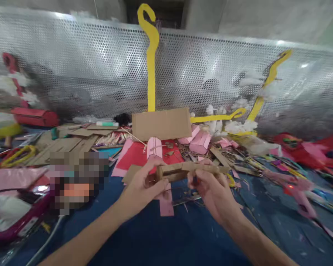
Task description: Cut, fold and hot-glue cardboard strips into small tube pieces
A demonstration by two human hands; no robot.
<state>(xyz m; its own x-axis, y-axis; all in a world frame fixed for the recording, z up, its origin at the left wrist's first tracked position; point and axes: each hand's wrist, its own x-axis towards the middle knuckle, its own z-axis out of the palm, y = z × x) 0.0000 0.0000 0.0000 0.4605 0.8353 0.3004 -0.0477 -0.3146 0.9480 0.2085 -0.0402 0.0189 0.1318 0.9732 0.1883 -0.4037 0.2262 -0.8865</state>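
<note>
Between my two hands I hold a small open cardboard frame (188, 168), its long brown walls stretched sideways above the blue table. My left hand (147, 181) grips its left end, thumb in front and fingers behind. At the right end, the fingers of my right hand (211, 181) pinch the frame's wall, and a small dark bit shows near the fingertips. Just beneath hangs or lies a pink strip (167, 207); I cannot tell which. Behind the frame are red sheets (169, 153) and a folded pink paper piece (154, 148).
A cardboard box (162, 123) with an upright yellow hook-shaped cutout (151, 66) stands at the back. To the right lies a pink glue gun (299, 192) with a lit red light. Cardboard pieces (61, 147) pile up on the left. A perforated metal panel (100, 66) rises behind.
</note>
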